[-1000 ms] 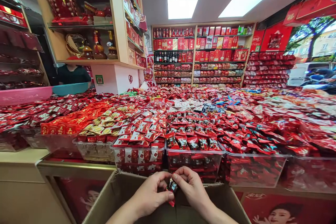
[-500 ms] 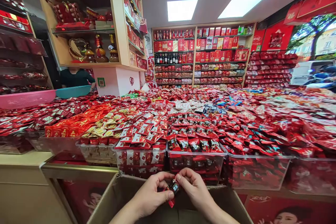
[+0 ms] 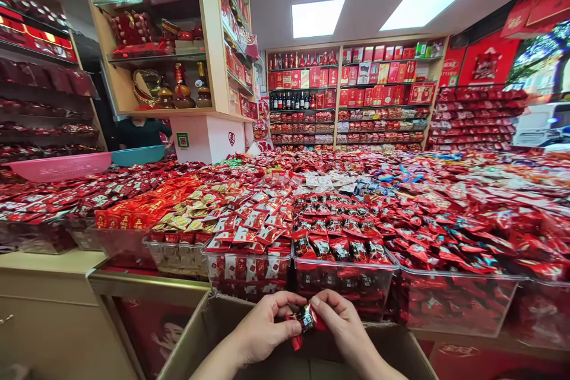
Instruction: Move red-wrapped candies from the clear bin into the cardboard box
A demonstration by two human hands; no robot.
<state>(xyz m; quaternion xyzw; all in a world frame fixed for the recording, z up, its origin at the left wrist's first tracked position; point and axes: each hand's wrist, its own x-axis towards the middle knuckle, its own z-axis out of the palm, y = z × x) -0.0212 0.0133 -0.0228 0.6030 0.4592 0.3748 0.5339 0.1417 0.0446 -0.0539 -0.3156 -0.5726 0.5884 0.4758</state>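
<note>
A small wrapped candy [image 3: 306, 319], black in the middle with red twisted ends, is held between both hands over an open cardboard box [image 3: 189, 332]. My left hand [image 3: 269, 326] is closed, its thumb and fingers pinching the candy's left part, and one red end hangs below. My right hand [image 3: 341, 323] is closed on the wrapper's right end with thumb and forefinger. Just beyond the hands, a clear plastic bin [image 3: 345, 270] holds rows of matching black-and-red candies [image 3: 341, 247]. Left of it stands a clear bin [image 3: 247, 258] of red-and-white packets.
More clear bins of red packets [image 3: 463, 297] line the counter on both sides. A pink basin [image 3: 62, 167] and a teal basin [image 3: 138, 155] sit at the left, with a person in a dark top [image 3: 145, 133] behind. A wooden shelf unit [image 3: 209, 29] overhangs the counter.
The view has shifted slightly, so the scene sits farther right. Both hands keep hold of the candy, which has turned a little, and more red wrapper shows by the right fingers.
</note>
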